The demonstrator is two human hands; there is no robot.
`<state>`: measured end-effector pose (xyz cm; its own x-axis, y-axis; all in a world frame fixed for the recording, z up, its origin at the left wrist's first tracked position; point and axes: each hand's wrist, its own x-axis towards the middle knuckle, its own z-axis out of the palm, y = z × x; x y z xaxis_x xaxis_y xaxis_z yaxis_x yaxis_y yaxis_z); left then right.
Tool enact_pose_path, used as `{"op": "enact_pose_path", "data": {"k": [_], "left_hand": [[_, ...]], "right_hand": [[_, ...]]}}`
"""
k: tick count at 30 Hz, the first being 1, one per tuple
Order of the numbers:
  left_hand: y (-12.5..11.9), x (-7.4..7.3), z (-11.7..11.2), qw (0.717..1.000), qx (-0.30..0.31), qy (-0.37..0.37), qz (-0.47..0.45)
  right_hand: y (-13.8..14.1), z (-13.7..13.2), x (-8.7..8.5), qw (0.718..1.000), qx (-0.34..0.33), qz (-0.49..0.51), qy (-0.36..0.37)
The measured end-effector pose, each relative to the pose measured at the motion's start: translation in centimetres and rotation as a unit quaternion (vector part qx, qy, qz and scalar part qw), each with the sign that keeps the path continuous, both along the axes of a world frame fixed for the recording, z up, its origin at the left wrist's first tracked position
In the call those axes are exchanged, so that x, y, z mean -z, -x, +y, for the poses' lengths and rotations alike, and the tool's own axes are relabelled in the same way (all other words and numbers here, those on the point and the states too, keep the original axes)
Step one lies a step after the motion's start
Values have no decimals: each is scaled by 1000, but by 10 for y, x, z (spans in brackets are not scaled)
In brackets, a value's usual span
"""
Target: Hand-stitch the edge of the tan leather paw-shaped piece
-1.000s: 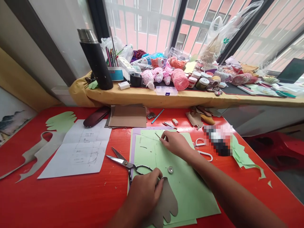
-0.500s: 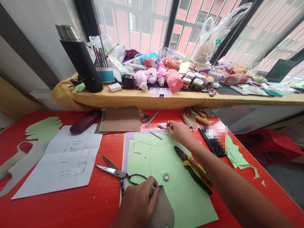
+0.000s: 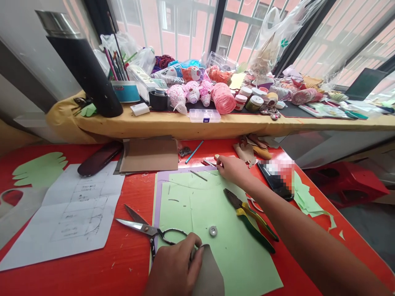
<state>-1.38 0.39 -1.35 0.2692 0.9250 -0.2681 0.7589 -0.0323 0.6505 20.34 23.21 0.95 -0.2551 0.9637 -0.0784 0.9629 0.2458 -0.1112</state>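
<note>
At the bottom centre, my left hand (image 3: 175,265) grips a grey-brown flat piece with a curved edge (image 3: 210,273), perhaps leather, between thumb and fingers. My right hand (image 3: 232,167) reaches to the far edge of the green sheet (image 3: 247,271), fingertips pinched at the end of a thin metal rod (image 3: 210,163). Beside the left hand lie open scissors (image 3: 147,230), one handle loop touching it or nearly so. A small round metal piece (image 3: 212,231) sits on the sheet. Yellow-and-green pliers (image 3: 249,220) lie under the right forearm's left side, jaws pointing away.
A paper with drawn outlines (image 3: 77,209), a dark glasses case (image 3: 100,158) and brown boards (image 3: 149,155) lie on the left. A phone (image 3: 273,181) and green scraps (image 3: 305,197) are on the right. A black flask (image 3: 86,76) and several craft items stand on the ledge (image 3: 173,128).
The camera view has shifted slightly, so most things appear further left. Both hands keep nearly the same places on the table, the left still holding the grey-brown piece.
</note>
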Motion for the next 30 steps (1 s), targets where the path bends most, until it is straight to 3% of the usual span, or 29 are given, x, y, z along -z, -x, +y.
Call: {"op": "enact_pose_path", "data": {"k": [7,11,14,16,19,24,27,30], "left_hand": [[2,-7,0,997,-44,26,-61],[3,-10,2,980,-111,53,-156],[4,-10,4,957,-158,56,-236],[5,-10,6,942,-183,57,-274],[7,-8,10,922,-210,63,-320],[9,-6,14,902,-222,63,-364],[6,-6,12,906,-226,46,-356],[3,-6,11,909,-223,28,-351]], "right_hand": [[-5,-10,-7,996,30,69,-43],[-9,-39,-18,986,31,158,-48],[-8,-75,-21,945,23,327,12],[-5,-101,-19,906,19,412,96],[2,-135,-14,849,25,490,194],[9,-171,-3,792,16,559,244],[7,-181,4,787,-2,561,256],[3,-184,9,818,-32,523,237]]}}
